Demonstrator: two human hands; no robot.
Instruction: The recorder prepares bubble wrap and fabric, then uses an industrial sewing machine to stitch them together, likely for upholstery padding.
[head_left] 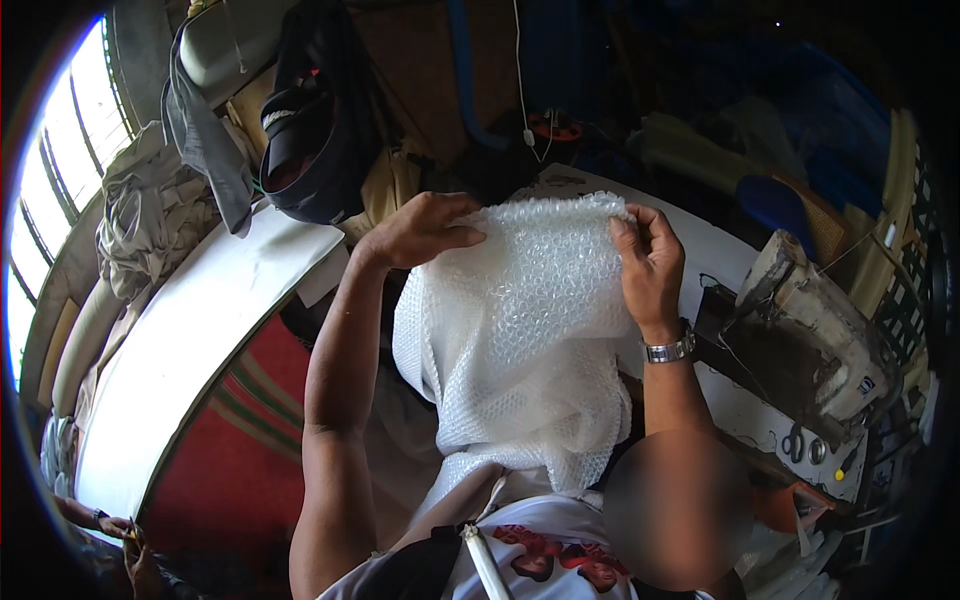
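Left hand (420,230) and right hand (648,262) are both closed on the top edge of a sheet of bubble wrap (520,330), held up at centre and hanging toward the near side. A sewing machine (820,320) stands right, scissors (795,442) near it. A white board (190,350) lies left.

The translucent white plastic bubble wrap sheet (520,330) looks bumpy and slightly glossy. Right of it, the silver metal wristwatch (668,350) shines; the cream sewing machine (825,335) looks worn and matt.
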